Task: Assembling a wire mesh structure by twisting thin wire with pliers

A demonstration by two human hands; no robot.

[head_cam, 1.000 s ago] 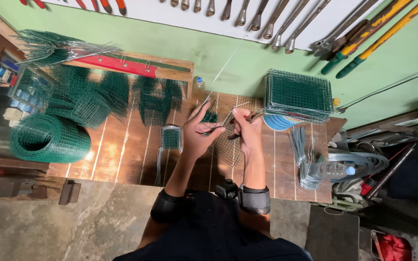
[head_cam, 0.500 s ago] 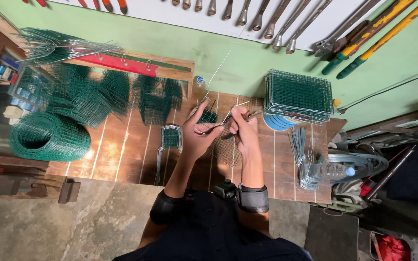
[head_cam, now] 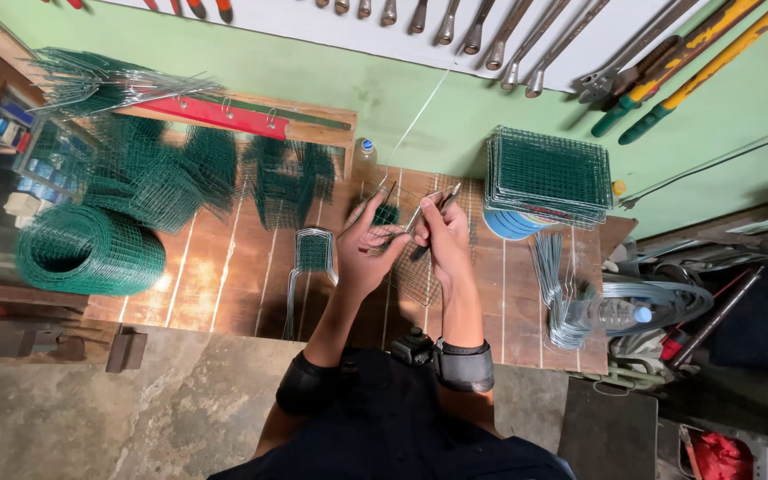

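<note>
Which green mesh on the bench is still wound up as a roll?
The roll of green mesh at the bench's far left edge. It is coiled into a cylinder lying on its side, while the stack of mesh panels at the right lies flat.

Small blue-white boxes (head_cam: 12, 169) stacked far left, beside wooden frame.

Mesh stack (head_cam: 548, 173) and wire bundle (head_cam: 562, 293) block rightward; planks (head_cam: 224, 284) leftward open.

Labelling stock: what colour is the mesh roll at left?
Dark green mesh roll, clearest in the head view.
</note>
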